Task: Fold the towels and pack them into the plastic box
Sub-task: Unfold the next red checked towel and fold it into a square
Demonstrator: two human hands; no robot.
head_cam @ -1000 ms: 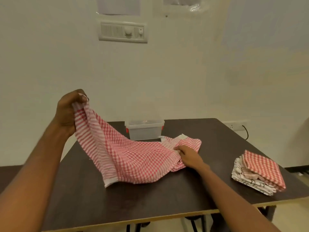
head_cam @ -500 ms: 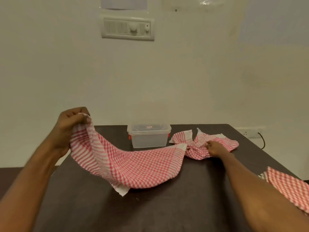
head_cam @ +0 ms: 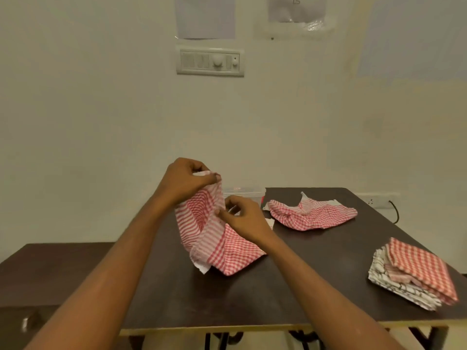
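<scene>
On the near right of the bench (head_cam: 290, 294) we note a stack of folded towels (head_cam: 414, 274). Mid-bench, the left hand (head_cam: 184, 181) pinches the top edge of a red checked towel (head_cam: 217, 238) in a tight grip, the right hand (head_cam: 243, 218) pinching it just below. Beyond lie a crumpled towel (head_cam: 312, 214) and the plastic box (head_cam: 246, 194).

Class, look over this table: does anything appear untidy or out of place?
Yes. One red checked towel lies crumpled beside the plastic box, while the stack at the table's right edge is folded.
</scene>
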